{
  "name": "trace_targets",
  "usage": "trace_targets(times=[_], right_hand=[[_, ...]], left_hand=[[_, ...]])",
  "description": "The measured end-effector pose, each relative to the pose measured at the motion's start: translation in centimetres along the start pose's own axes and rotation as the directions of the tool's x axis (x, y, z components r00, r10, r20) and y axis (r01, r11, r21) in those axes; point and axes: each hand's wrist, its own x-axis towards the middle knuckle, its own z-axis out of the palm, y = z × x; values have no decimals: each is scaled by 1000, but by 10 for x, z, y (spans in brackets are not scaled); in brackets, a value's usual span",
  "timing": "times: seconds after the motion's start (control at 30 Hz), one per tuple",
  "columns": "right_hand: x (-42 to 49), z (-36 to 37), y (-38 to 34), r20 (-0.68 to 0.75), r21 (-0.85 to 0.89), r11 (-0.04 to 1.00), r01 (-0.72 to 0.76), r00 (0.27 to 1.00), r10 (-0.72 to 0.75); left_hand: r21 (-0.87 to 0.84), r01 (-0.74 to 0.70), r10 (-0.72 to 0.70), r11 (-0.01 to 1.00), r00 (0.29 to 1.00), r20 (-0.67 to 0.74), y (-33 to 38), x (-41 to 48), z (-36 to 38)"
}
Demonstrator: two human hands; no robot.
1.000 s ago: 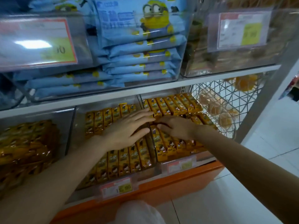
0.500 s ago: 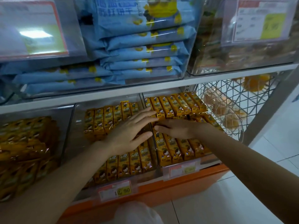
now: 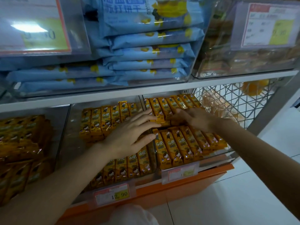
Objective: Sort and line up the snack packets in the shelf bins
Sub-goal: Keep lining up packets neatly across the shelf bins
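**A:** Starting from the left, how do the bins look?

**B:** In the left bin [image 3: 48, 112] the yellow packets [image 3: 21, 143] lie in a loose, tilted heap, not in rows. I judge that this bin is not sorted yet.

**A:** And the middle bin [image 3: 73, 143]?

**B:** There the snack packets [image 3: 103, 122] stand side by side in a far row and a near row, quite even. The person's left hand [image 3: 129, 135] lies flat over them. Its fingers are straight and spread, so its grip is released. The fingertips reach across the divider into the right bin [image 3: 215, 158].

**A:** What is in the right bin?

**B:** The same kind of packets, with a tidy near row [image 3: 186, 143] and a far row [image 3: 172, 104]. Between the rows one packet [image 3: 160, 120] seems to lie askew, touching the fingertips of both hands. The right hand [image 3: 194, 119] rests on the far row with its fingers stretched, and its grip holds nothing, as far as it shows.

**A:** So how far along is the task?

**B:** These two bins look almost lined up. Probably the askew packet and the left heap remain.
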Motion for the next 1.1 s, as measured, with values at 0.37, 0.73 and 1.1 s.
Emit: trace_targets(times=[0.37,0.73,1.1], right_hand=[[-8,12,18,120,-114,991,-77,989,90],[-18,-10,51,51,-71,986,-154,986,157],[-16,-17,48,90,-126,966,-225,967,237]], left_hand=[[-2,18,-18,1000,999,-26,3,-1,9],[238,34,-63,971,991,119,80,34,11],[198,558,-590,806,729,347,96,109,78]])
